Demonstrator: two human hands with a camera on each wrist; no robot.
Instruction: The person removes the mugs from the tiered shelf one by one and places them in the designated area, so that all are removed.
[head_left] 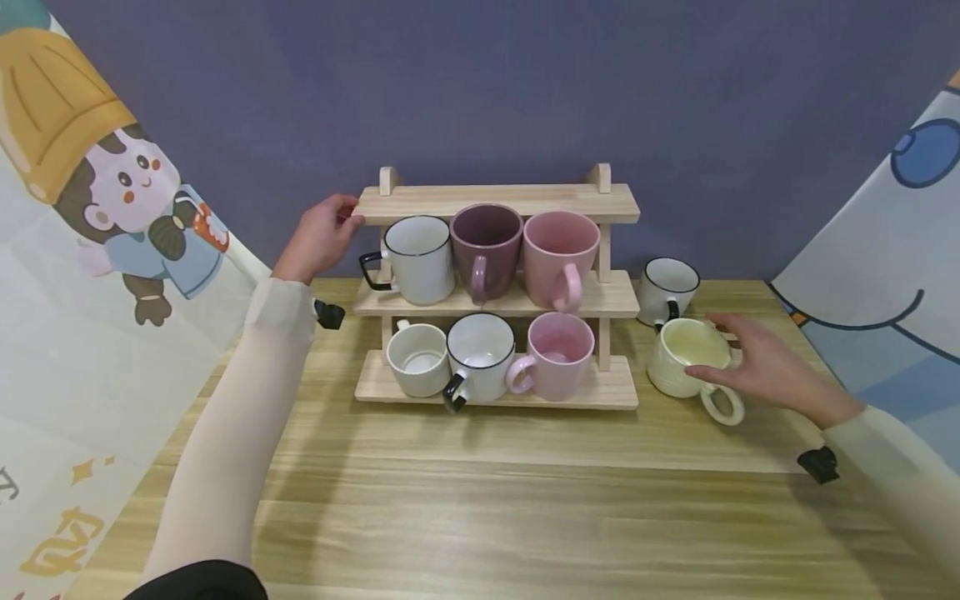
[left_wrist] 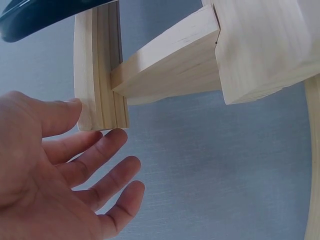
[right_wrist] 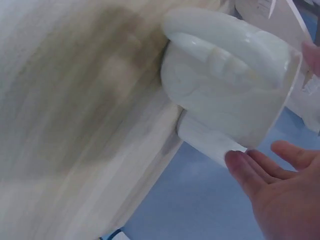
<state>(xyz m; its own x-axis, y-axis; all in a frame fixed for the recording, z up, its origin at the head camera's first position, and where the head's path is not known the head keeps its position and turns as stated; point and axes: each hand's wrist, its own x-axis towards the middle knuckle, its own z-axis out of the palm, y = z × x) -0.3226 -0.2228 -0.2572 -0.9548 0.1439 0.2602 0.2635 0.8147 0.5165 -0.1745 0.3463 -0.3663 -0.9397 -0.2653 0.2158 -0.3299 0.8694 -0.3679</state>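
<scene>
My left hand [head_left: 318, 237] holds the left end of the top board of a wooden shelf rack [head_left: 495, 202]. In the left wrist view, the thumb lies on the board's side and the forefinger at its end, the other fingers spread. On the right, my right hand [head_left: 765, 367] is spread around a cream mug [head_left: 667, 367] with a ring handle, thumb over the near rim and fingers at its far side. The right wrist view shows those fingers [right_wrist: 245, 172] straight and beside the mug. Close behind it stands a white mug [head_left: 666, 287] with black rim and handle.
The middle shelf bears a white black-rimmed mug [head_left: 423, 267], a purple mug [head_left: 487, 250] and a pink mug [head_left: 558, 258]. On the bottom shelf are a small cream mug [head_left: 418, 367], another black-rimmed mug [head_left: 483, 358] and a second pink mug [head_left: 562, 358]. Printed curtains flank the wooden table [head_left: 480, 517].
</scene>
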